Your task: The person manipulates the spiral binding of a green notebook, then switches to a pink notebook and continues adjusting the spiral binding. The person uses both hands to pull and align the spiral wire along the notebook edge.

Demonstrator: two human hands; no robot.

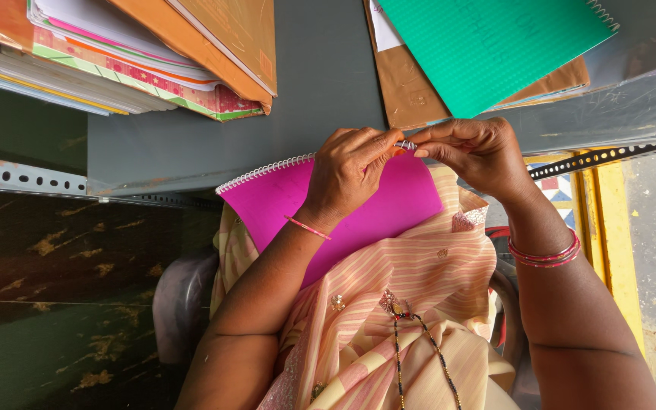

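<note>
On your lap, the pink notebook (343, 209) leans against the grey desk (320, 83), and your left hand (351, 171) and right hand (480, 152) both pinch the end of its white spiral wire (406, 145). That wire already runs along most of the edge; only the end at your fingertips looks left to finish.

- A bright magenta spiral-bound notebook (373, 209), closed, its plain cover facing up, lies tilted across the person's lap on striped pink and cream cloth, with its top edge against the grey table edge.
- Its white wire spiral (267, 171) runs along the upper edge, rising to the right, where fingertips of 2 hands pinch its end.
</note>
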